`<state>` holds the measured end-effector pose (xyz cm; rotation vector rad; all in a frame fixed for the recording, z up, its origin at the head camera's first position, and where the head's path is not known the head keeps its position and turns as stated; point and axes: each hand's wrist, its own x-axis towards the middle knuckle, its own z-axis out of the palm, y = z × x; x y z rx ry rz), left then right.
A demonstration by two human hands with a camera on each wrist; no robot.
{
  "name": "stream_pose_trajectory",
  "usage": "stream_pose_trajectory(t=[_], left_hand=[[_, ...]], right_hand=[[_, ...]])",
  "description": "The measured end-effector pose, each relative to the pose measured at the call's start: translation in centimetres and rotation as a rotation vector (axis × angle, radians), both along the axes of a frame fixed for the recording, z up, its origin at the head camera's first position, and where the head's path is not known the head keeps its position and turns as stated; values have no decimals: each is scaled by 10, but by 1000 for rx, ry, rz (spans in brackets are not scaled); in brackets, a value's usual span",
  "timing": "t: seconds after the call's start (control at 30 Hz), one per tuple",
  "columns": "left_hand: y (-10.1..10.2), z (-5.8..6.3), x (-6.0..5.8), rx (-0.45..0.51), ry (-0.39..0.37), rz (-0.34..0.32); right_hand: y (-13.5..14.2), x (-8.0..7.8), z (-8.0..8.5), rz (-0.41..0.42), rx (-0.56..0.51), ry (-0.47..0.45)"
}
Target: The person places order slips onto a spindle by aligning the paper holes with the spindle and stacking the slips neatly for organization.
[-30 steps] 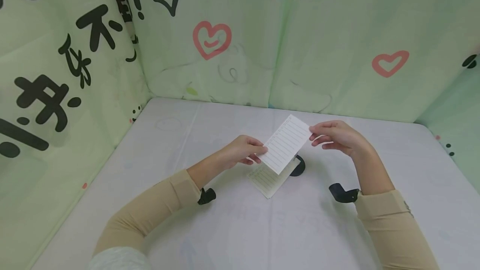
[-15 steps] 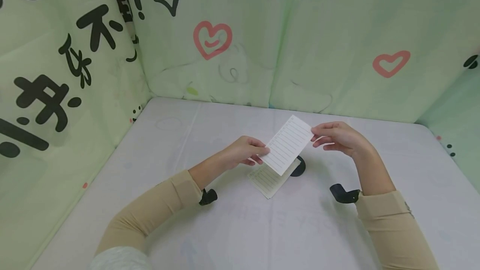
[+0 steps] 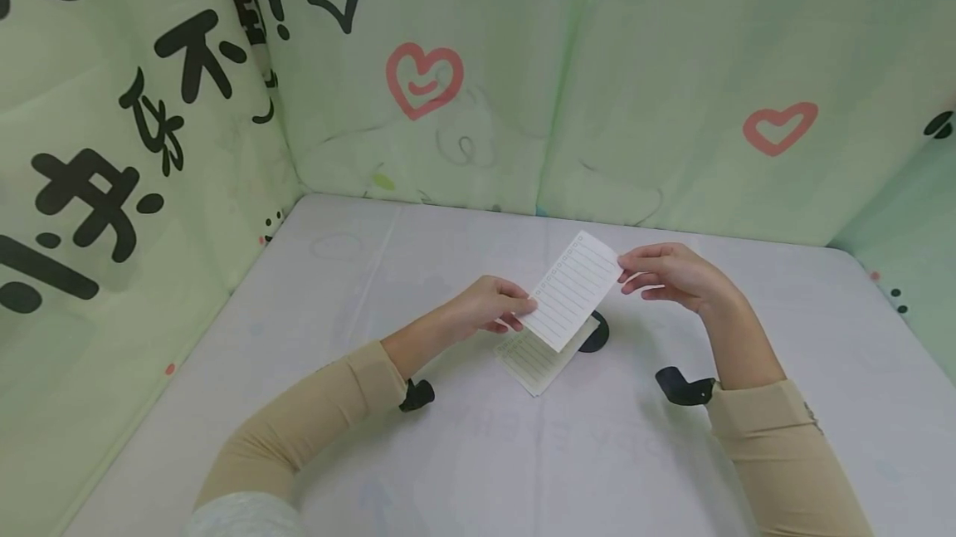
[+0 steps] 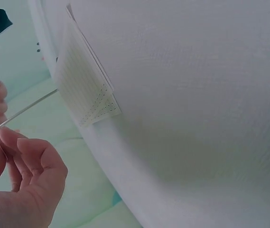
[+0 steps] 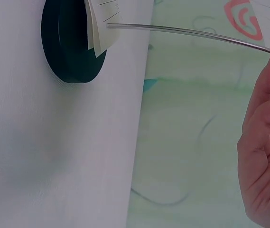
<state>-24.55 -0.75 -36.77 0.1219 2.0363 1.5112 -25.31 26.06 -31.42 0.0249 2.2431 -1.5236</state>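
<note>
A white lined paper sheet [image 3: 573, 288] is held slantwise between both hands. My left hand [image 3: 489, 303] pinches its left edge between thumb and fingers. At the opposite corner the fingertips of my right hand [image 3: 672, 275] pinch the paper. Below it, several cream lined sheets [image 3: 541, 361] lie over a round black base [image 3: 597, 336]. In the right wrist view a thin metal rod [image 5: 187, 31] runs from these cream sheets [image 5: 105, 21] up to the fingertips. The left wrist view also has the rod [image 4: 32, 104] ending by the white sheet. Where its tip meets the paper is hard to tell.
A white cloth [image 3: 448, 454] covers the table. Green printed curtains [image 3: 657, 39] rise behind it and at both sides. A black wrist mount sits at the left cuff [image 3: 418, 394] and another at the right cuff [image 3: 683, 386].
The white sheet and my left hand have shifted slightly to the right and a little lower. My right hand stays almost where it was, and both grips look the same.
</note>
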Motion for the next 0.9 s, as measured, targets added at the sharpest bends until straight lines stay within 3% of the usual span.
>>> stream_pose_trajectory(t=[0.5, 0.7, 0.9], left_hand=[[4, -16, -5, -47, 28, 25], [2, -25, -5, -121, -21, 39], [-2, -31, -6, -186, -51, -9]], right_hand=[[-4, -1, -4, 37, 59, 24], [-3, -2, -20, 94, 147, -24], [-2, -5, -36, 146, 180, -85]])
